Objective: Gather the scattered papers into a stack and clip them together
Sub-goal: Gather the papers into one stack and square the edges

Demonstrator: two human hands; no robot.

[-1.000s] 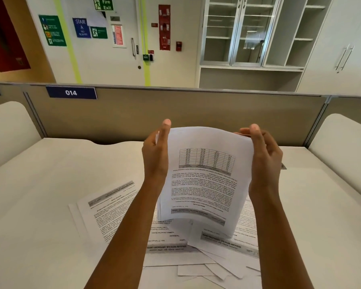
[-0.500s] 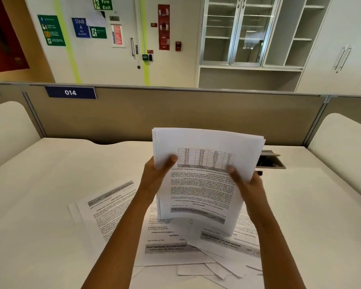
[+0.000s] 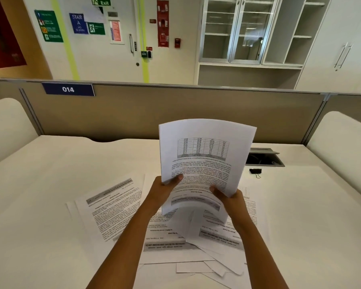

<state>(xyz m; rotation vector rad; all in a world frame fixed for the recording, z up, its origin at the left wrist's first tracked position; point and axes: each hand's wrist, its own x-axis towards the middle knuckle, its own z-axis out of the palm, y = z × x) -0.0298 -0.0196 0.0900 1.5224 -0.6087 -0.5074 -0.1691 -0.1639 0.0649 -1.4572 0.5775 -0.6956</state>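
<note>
Upright stack of white printed paper sheets was held above the cream surface, text upside down. Left hand grip: thumb pinching the lower-left corner. Right hand grip: thumb clamping the lower-right edge, with the fingers hidden behind, probably curled. Loose white printed pages lay scattered flat under both hands. Small black binder clip sat right of the stack, apart from either grip.
</note>
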